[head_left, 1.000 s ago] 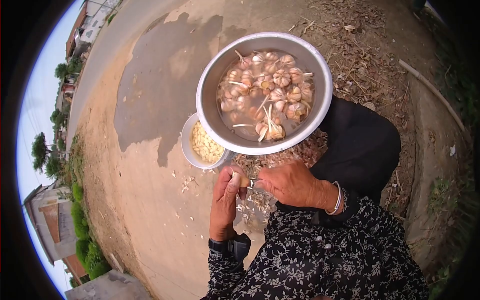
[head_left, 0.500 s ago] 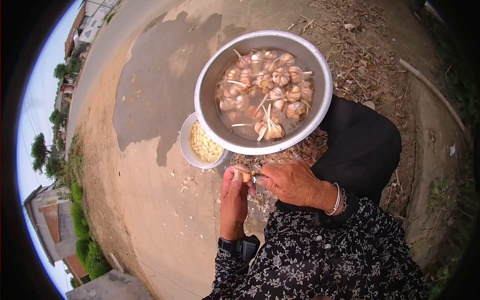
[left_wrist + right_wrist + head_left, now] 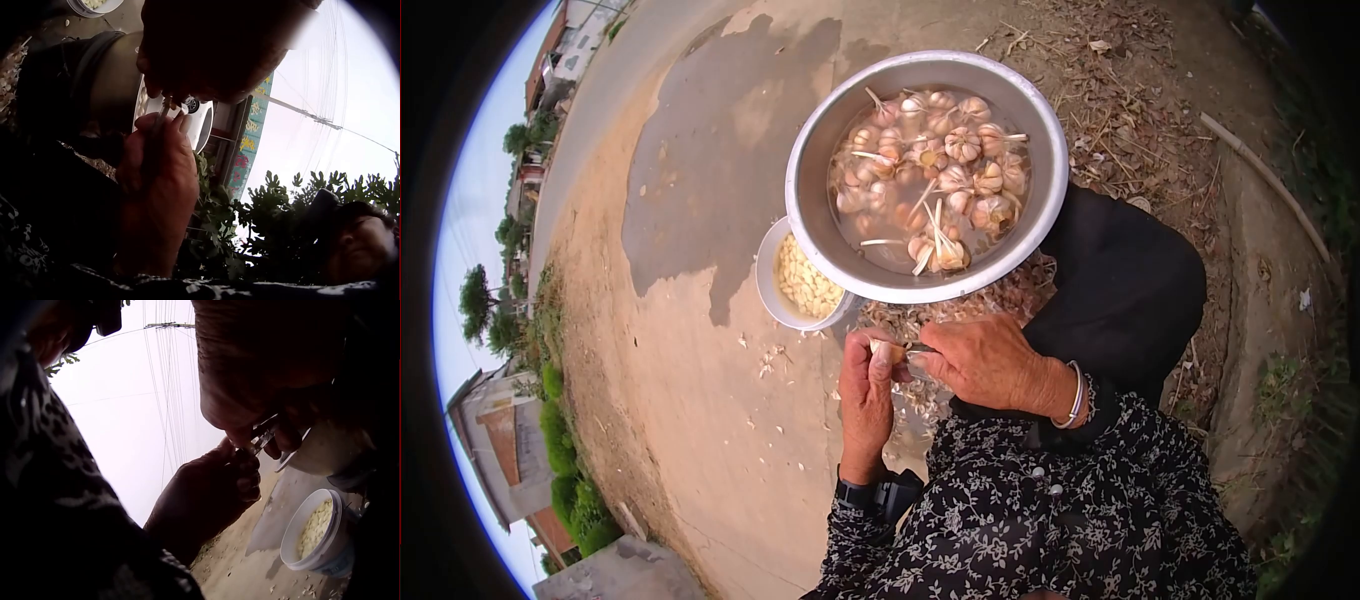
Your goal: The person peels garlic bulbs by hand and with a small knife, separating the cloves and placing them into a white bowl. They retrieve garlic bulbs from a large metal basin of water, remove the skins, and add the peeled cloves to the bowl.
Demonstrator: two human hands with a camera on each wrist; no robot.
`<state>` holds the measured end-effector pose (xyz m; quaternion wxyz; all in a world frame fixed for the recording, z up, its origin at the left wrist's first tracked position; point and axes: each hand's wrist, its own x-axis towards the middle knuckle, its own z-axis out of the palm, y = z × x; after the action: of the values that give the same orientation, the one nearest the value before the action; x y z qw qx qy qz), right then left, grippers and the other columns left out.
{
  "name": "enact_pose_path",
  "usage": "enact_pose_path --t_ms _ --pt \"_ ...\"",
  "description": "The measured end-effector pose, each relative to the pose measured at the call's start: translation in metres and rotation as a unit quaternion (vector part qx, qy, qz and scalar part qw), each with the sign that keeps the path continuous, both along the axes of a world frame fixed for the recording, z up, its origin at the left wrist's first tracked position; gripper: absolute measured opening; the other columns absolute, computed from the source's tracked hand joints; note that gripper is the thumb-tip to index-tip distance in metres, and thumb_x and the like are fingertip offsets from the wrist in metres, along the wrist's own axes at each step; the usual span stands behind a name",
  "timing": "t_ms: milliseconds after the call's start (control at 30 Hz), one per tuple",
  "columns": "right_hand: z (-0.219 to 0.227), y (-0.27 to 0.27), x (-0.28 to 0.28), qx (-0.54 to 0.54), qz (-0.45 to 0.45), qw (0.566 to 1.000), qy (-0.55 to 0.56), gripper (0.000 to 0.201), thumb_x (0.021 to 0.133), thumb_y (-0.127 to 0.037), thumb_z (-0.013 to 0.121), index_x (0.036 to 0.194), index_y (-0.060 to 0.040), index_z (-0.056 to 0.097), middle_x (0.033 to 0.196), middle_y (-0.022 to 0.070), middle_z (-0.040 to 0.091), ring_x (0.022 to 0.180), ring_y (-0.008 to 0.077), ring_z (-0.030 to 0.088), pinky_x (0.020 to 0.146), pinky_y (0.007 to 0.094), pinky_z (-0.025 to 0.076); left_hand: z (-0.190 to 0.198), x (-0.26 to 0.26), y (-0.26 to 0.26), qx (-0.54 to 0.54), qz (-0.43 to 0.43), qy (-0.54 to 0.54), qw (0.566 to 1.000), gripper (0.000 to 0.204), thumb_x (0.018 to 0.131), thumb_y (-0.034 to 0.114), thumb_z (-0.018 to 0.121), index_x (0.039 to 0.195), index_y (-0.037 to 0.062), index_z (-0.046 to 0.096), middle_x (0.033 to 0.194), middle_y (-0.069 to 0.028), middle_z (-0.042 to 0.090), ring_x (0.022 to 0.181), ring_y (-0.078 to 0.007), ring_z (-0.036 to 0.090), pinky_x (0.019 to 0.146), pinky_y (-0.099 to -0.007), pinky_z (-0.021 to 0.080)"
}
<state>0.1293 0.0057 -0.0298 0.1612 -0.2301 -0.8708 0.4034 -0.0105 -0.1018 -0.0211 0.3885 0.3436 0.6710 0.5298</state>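
Note:
My left hand (image 3: 866,395) pinches a pale garlic clove (image 3: 887,350) between thumb and fingers, just below the basin's near rim. From the right, my right hand (image 3: 990,365) grips a small metal knife (image 3: 262,440), its tip right at the clove. Most of the knife is hidden by the fingers. Above the hands stands a large metal basin (image 3: 795,195) of cloudy water, where many unpeeled garlic bulbs (image 3: 963,146) soak, some with stalks. Left of it, partly under its rim, a white bucket (image 3: 769,285) holds peeled cloves (image 3: 808,285).
Peeled skins (image 3: 925,395) litter the ground beneath the hands. A black-clad knee (image 3: 1130,290) is right against the basin's right side. Dry leaves (image 3: 1115,120) and a long stick (image 3: 1270,180) lie farther right. Concrete ground (image 3: 690,400) stretches to the left.
My left hand has shifted slightly right, toward the right hand, and the clove has turned in its fingers. My right hand has barely moved, still holding the knife.

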Motion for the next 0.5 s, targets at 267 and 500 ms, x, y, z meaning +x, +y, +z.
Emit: enact_pose_path --t_ms 267,500 --pt "-0.009 -0.003 0.002 0.007 0.012 1.000 -0.013 0.024 0.089 -0.030 0.058 0.080 -0.0085 0.054 0.060 0.0110 0.059 0.059 0.0313 0.063 0.052 0.0443 0.048 -0.011 0.008 -0.008 -0.013 0.024 -0.002 1.000 0.020 0.100 0.025 0.046 0.097 0.0057 0.048 0.080 0.0003 0.048 0.066 -0.0065 0.045 0.059 -0.0207 0.039" --pt "-0.032 -0.010 0.004 -0.071 0.009 0.991 0.115 0.022 0.090 -0.029 0.056 0.079 -0.0102 0.055 0.062 0.0115 0.059 0.060 0.0326 0.062 0.053 0.0441 0.048 -0.009 0.001 -0.010 -0.006 0.047 -0.389 0.920 0.022 0.098 0.028 0.050 0.100 0.0062 0.050 0.076 -0.0007 0.047 0.062 -0.0098 0.044 0.056 -0.0215 0.038"
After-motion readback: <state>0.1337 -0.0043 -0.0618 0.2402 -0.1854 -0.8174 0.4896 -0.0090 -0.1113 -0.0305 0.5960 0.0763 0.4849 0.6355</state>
